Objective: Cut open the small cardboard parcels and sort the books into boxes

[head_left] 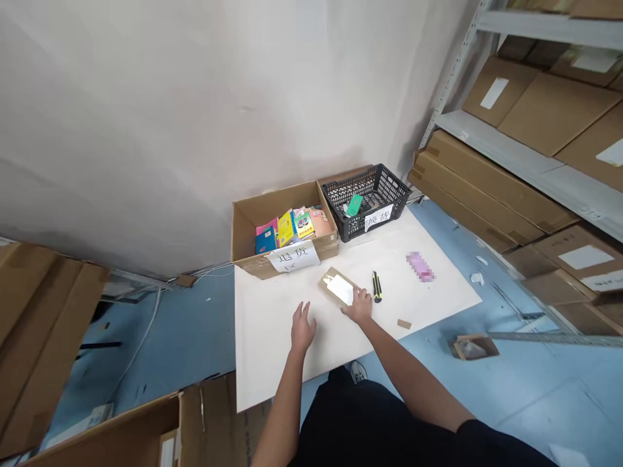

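My right hand [359,306] grips the near right end of a small flat cardboard box [327,280]. A white label with a ragged left end lies on the box's top face. My left hand [302,329] is to the left and nearer to me, its fingers apart and nothing in it. Just right of the box lies a black and yellow utility knife [377,287]; I cannot tell if its blade is out. A small brown cardboard piece [403,323] rests near the table's front edge.
On the white table [263,337], a cardboard carton [238,233] holds several colourful booklets, beside a black plastic crate [345,230] with a green item inside. A blurred pink item [420,266] lies at right. Shelves [535,152] with boxes stand right; an open carton [141,421] is at lower left.
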A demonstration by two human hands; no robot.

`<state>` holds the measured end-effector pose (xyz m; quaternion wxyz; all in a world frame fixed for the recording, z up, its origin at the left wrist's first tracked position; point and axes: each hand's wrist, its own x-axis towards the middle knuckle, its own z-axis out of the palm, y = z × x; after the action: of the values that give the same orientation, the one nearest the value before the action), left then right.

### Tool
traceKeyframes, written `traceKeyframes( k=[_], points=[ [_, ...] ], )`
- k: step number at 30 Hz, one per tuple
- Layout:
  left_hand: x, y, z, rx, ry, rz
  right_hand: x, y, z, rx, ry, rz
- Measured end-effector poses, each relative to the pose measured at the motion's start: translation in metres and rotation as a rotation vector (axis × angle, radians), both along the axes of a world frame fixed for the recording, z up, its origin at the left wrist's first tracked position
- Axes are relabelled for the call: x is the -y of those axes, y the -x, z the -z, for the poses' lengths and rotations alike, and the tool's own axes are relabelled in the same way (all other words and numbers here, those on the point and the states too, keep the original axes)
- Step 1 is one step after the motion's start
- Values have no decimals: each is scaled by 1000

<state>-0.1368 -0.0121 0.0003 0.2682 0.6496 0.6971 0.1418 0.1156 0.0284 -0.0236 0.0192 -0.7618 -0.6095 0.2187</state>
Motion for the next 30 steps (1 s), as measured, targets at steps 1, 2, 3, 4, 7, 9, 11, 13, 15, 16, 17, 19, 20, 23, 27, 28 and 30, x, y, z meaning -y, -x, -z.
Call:
traceKeyframes(
  k=[1, 2, 3, 4, 7, 9, 11, 13, 15, 16, 17, 19, 20, 23, 27, 28, 30],
  points=[
    [-9, -2, -3, 7, 9, 19, -1, 3, -5, 1, 29, 32],
    [-19, -5, -5, 15, 19, 34, -1, 5, -10, -8, 62, 43],
    [-30, -9, -7, 23, 30, 48, 1, 5, -13, -27, 93, 35],
    [-40, -13, -8, 30, 39, 62, 4, 5, -16, -49, 115, 18],
    [-75, -28, -9, 41, 88, 140, 17, -1, -17, -114, 131, -28],
    [-99, -37, -10, 22, 152, 230, 22, -7, -14, -165, 109, -52],
    [-120, -46, -10, -26, 233, 325, 22, -16, -12, -207, 82, -62],
    [-135, -54, -8, -85, 311, 406, 15, -29, -12, -221, 58, -51],
    [-145, -59, -3, -133, 369, 465, 5, -48, -11, -211, 59, -15],
    [-147, -61, 0, -154, 382, 482, -1, -59, -10, -205, 66, 11],
    [-149, -62, 3, -175, 384, 488, -6, -71, -8, -199, 79, 38],
    [-150, -64, 7, -214, 369, 475, -15, -94, -3, -194, 120, 90],
    [-149, -65, 7, -228, 364, 466, -19, -105, 1, -194, 148, 114],
    [-141, -71, 4, -260, 378, 426, -29, -130, 18, -202, 254, 191],
    [-112, -87, 2, -275, 396, 344, -41, -144, 44, -219, 331, 309],
    [-103, -91, 3, -271, 396, 323, -45, -145, 51, -215, 327, 330],
    [-86, -99, 6, -261, 400, 278, -52, -144, 61, -195, 311, 345]
  ],
)
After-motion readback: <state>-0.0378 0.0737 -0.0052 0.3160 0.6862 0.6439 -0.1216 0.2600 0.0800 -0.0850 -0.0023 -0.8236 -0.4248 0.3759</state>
